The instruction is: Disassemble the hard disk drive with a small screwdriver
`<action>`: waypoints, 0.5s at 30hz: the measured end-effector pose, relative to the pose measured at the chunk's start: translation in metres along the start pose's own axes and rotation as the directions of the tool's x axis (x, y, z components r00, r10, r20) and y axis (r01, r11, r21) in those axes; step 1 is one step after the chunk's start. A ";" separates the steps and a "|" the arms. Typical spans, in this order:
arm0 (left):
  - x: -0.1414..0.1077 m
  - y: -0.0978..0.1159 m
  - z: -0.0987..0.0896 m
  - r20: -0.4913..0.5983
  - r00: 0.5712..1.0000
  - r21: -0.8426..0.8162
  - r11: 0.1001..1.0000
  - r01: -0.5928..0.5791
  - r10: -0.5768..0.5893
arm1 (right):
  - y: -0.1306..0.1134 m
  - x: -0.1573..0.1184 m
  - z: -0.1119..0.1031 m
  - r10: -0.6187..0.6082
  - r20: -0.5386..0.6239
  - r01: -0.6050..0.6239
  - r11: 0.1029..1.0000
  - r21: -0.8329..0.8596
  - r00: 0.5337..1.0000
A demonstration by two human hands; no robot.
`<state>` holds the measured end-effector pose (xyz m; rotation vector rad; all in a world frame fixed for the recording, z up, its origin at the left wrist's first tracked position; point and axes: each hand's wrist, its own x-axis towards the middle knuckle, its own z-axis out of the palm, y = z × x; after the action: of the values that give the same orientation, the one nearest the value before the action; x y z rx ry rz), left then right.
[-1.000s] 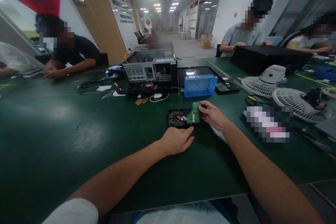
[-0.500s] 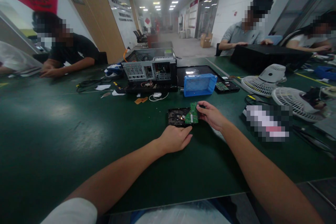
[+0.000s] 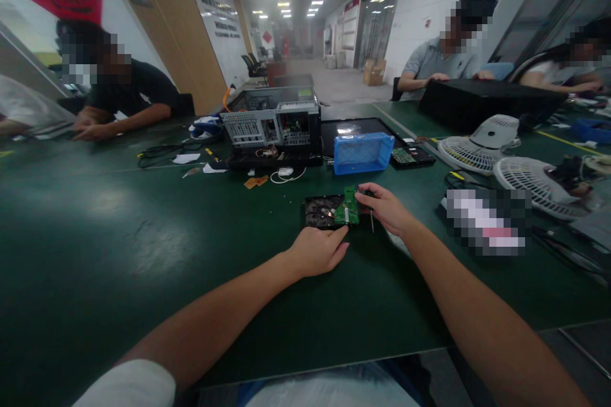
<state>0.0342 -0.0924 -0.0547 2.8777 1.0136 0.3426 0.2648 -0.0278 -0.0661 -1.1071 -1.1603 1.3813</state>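
A black hard drive (image 3: 319, 211) lies on the green table, with a green circuit board (image 3: 347, 208) over its right part. My left hand (image 3: 317, 251) rests at the drive's near edge, a finger touching it by the board's lower edge; thumb and index finger are apart. At the board's upper right edge, my right hand (image 3: 382, 205) has its fingers closed in a pinch. A thin metal shaft (image 3: 372, 222) sticks down from below those fingers; its upper end is hidden by the hand.
Behind the drive are a blue bin (image 3: 363, 154), an opened computer case (image 3: 272, 127) and another drive (image 3: 413, 157). White fan parts (image 3: 539, 187) lie at the right. Paper scraps (image 3: 258, 182) and a white cable are near the case. People sit across the table.
The thin metal shaft now shows below my right hand. The board has shifted very slightly left. Both hands are almost where they were.
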 end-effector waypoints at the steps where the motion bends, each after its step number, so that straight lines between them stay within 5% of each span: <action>1: 0.000 0.000 -0.001 -0.002 1.000 0.003 1.000 0.014 -0.014 | 0.001 0.001 -0.001 -0.010 -0.010 0.010 1.000 -0.024 1.000; 15: 0.003 0.003 -0.004 0.083 0.982 0.044 0.985 0.167 -0.171 | 0.001 0.000 -0.002 -0.120 -0.064 0.096 0.952 -0.291 0.991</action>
<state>0.0370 -0.0927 -0.0500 2.7842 1.2499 0.1883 0.2670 -0.0272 -0.0675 -1.2705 -1.3711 1.0957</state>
